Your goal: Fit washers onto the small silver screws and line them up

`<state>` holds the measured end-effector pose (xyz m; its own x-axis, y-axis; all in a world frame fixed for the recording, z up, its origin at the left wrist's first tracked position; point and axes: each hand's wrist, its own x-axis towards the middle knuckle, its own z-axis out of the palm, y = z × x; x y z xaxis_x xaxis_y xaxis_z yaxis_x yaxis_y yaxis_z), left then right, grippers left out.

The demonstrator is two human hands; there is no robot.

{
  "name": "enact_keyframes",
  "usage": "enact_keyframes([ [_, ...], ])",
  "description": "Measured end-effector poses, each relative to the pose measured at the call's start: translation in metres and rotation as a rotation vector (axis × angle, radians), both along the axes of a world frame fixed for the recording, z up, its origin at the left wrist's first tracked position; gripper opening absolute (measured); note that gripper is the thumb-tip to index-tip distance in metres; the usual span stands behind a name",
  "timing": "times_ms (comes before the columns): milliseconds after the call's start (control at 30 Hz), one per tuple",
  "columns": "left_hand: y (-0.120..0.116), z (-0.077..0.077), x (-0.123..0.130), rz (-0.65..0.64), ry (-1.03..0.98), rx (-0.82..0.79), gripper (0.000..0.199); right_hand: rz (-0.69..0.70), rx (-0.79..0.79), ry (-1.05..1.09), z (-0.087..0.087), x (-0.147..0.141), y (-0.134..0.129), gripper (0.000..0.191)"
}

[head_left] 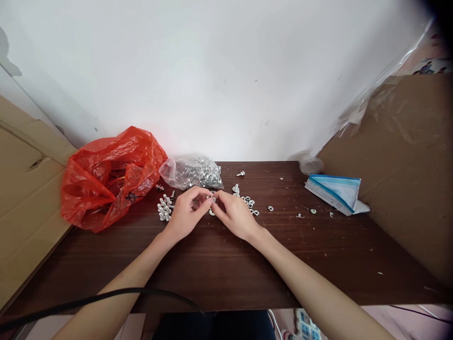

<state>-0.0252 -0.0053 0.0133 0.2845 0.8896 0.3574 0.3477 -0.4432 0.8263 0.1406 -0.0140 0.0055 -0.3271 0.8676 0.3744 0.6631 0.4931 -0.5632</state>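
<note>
My left hand (188,212) and my right hand (236,213) meet fingertip to fingertip over the middle of the table. Between them they pinch a small shiny nut (213,199); the fingers partly cover it, and whether a bolt is in it I cannot tell. Beside my left hand stands a cluster of bolts (164,208) with pale heads. Loose nuts (250,204) lie in a group by my right hand, with a few bolts (235,189) just behind them. A single nut (271,208) lies farther right.
A clear plastic bag (198,174) of metal fasteners lies behind my hands. To its left sits a crumpled red plastic bag (109,174). A blue-and-white packet (334,192) lies at the right, near a cardboard panel (399,179). A black cable (141,290) crosses the foreground.
</note>
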Motion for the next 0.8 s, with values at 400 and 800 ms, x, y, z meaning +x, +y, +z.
enact_keyframes([
  [400, -0.0007, 0.0029, 0.0006, -0.024, -0.029, 0.015, 0.014, -0.008, 0.046, 0.096, -0.0015, 0.0035, 0.0019, 0.014],
  [800, -0.0004, 0.0004, 0.0001, -0.034, -0.042, -0.028, 0.018, 0.038, 0.121, 0.148, -0.0032, 0.0037, 0.0021, 0.013],
])
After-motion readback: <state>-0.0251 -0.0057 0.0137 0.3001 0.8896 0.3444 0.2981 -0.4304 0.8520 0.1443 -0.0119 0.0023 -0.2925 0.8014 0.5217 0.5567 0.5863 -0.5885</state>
